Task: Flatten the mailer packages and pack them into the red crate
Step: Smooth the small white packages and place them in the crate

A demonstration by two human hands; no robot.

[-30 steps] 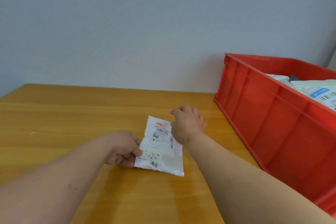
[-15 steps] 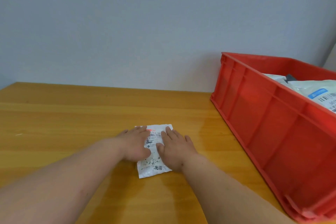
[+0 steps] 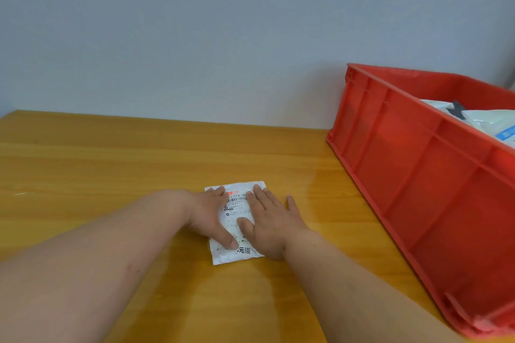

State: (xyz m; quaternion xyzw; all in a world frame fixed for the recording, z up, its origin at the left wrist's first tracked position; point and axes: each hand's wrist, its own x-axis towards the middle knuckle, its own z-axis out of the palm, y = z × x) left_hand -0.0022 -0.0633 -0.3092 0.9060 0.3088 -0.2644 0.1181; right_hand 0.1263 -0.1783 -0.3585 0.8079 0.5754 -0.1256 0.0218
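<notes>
Head view. My left hand (image 3: 210,213) and my right hand (image 3: 269,224) lie palm-down, side by side, on a small white mailer package (image 3: 237,217) a little below the centre of the frame. Both grips are spread: the fingers are straight and flat, pressing the package against the wooden surface (image 3: 111,170), and neither hand pinches or curls round it. The left hand covers the package's left edge, with its thumb crossing the lower printed area; the right hand covers the right edge, with its little finger resting on the surface just beside the package. Between the hands a printed label with a barcode shows, and a small square code shows at the package's lower edge. The package lies flat, its upper edge and lower left corner uncovered. At the right of the frame stands the red crate (image 3: 418,175), well apart from the package, its near wall ribbed. Inside it, at the upper right of the frame, lie further white mailers (image 3: 486,120), one bearing a blue label. A plain pale wall (image 3: 223,36) fills the upper half of the frame.
</notes>
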